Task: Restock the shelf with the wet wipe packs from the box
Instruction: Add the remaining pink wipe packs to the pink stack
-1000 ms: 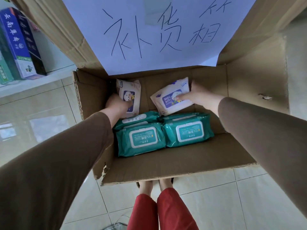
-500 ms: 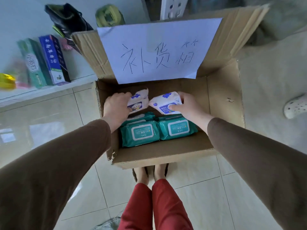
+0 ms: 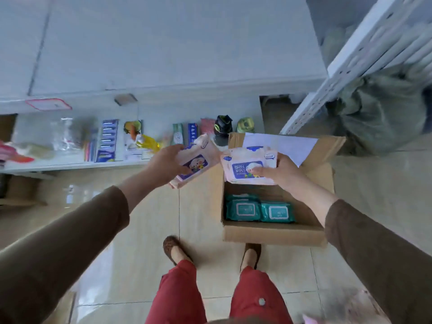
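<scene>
Room: we stand on a glossy beige tiled floor (image 3: 140, 242); a white perforated metal rack upright (image 3: 346, 73) rises at the right.
Shelf: we see a low white shelf (image 3: 77, 163) at the left, stocked with toothpaste cartons and small blurred goods; no wipe pack is visible on it.
Box: the open brown cardboard box (image 3: 273, 237) sits on the floor just in front of our feet.
Remaining stock: teal wet wipe packs (image 3: 259, 210) lie in the box; we judge most of the task is left.
Left hand (image 3: 167, 166): fingers curl round a white and purple baby wipe pack (image 3: 196, 161), held above the floor between box and shelf.
Right hand (image 3: 279, 171): thumb and fingers clamp a second white "BABY WIPES" pack (image 3: 247, 167) above the box.
</scene>
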